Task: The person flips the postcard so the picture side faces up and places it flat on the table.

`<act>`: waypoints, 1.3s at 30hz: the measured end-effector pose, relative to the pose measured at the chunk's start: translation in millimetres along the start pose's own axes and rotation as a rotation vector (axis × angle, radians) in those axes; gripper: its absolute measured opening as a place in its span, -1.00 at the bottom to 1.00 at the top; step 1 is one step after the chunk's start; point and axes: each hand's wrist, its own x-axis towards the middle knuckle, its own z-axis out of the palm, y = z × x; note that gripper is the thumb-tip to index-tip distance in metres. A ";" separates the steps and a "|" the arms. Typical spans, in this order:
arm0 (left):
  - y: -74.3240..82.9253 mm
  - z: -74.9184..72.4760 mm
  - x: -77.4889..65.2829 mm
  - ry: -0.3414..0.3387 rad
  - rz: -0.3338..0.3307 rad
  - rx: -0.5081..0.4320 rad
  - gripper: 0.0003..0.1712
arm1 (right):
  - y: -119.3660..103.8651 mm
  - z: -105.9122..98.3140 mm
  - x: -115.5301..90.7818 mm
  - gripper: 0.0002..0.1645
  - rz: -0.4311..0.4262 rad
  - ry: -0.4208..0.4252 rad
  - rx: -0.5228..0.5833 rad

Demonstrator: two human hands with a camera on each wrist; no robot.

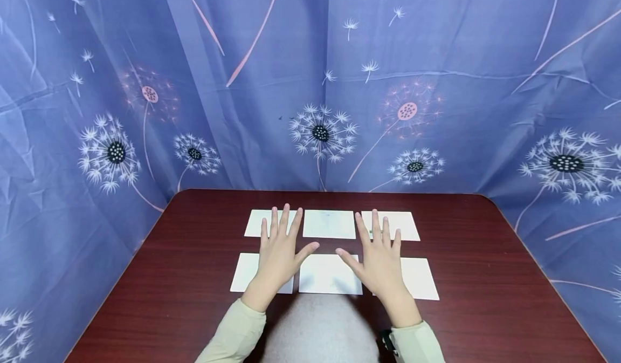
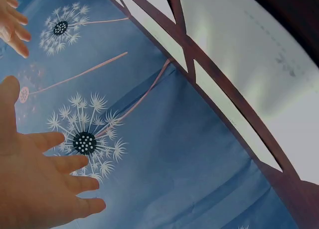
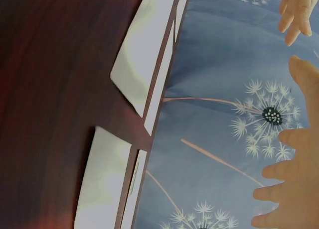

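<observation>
White rectangular cards lie flat on the table in two rows of three. Over the left column, my left hand (image 1: pixel 278 255) is held with fingers straight and spread, overlapping the back left card (image 1: pixel 254 224) and the front left card (image 1: pixel 245 272). My right hand (image 1: pixel 380 260) is spread the same way over the back right card (image 1: pixel 405 225) and front right card (image 1: pixel 419 278). Between the hands are the back middle card (image 1: pixel 329 224) and front middle card (image 1: pixel 330 274). Both wrist views show the hands raised above the table, holding nothing.
The dark red wooden table (image 1: pixel 485 276) has rounded far corners. A blue curtain (image 1: pixel 271 152) printed with dandelions hangs behind it and along both sides. Light sleeves (image 1: pixel 233 330) cover the forearms, and a black band (image 1: pixel 387 340) shows at the right wrist.
</observation>
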 end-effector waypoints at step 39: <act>-38.6 -23.5 -18.9 0.062 -0.101 -0.383 -0.20 | -60.5 14.1 1.5 -0.11 -0.077 -0.150 0.533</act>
